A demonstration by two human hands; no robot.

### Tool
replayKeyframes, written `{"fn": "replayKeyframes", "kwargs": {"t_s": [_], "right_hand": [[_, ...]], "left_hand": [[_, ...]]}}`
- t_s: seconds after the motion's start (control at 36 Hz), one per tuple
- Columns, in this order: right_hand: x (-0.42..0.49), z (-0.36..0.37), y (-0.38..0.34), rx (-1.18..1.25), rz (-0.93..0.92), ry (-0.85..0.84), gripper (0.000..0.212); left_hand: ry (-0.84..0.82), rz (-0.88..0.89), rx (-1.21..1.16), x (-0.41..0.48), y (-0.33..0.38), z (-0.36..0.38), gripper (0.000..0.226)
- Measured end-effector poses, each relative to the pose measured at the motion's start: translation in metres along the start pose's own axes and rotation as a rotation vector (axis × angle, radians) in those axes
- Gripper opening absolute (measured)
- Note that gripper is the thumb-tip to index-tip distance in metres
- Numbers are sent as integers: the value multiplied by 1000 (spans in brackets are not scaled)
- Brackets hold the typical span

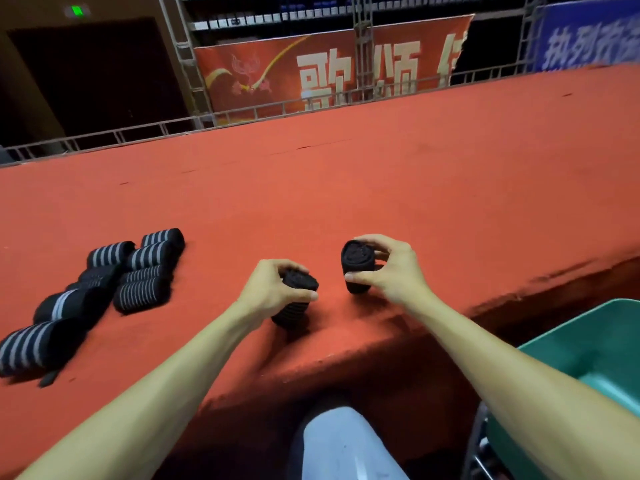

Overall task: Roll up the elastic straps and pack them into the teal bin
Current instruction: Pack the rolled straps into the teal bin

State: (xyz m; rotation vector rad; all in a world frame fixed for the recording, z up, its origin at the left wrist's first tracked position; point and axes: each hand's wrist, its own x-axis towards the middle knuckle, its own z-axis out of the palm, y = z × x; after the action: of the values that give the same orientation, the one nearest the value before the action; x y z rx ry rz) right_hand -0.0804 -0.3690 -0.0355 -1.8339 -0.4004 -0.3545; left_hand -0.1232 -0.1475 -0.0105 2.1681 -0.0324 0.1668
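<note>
Already, one strap roll (295, 308) is gripped by the left hand (272, 289), a second roll (358, 266) by the right hand (389, 271); nothing is seen packed in the teal bin (588, 344).

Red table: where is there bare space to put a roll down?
The red table is bare beyond both hands up to the far rail, and right of the right hand. A narrower gap lies between the left hand and the striped rolls, which crowd the left side.
</note>
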Motion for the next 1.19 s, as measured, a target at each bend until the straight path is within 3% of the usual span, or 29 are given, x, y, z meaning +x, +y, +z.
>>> {"fn": "replayKeyframes", "kwargs": {"t_s": [0.36, 0.69, 1.19], "right_hand": [[-50, -146, 25, -93, 48, 258, 57], [-135, -285, 79, -216, 211, 673, 52], [-169, -276, 160, -320, 609, 706, 55]], "left_hand": [[-205, 241, -287, -24, 95, 146, 44], [-416, 339, -379, -50, 136, 279, 45], [-488, 394, -159, -39, 91, 315, 47]]}}
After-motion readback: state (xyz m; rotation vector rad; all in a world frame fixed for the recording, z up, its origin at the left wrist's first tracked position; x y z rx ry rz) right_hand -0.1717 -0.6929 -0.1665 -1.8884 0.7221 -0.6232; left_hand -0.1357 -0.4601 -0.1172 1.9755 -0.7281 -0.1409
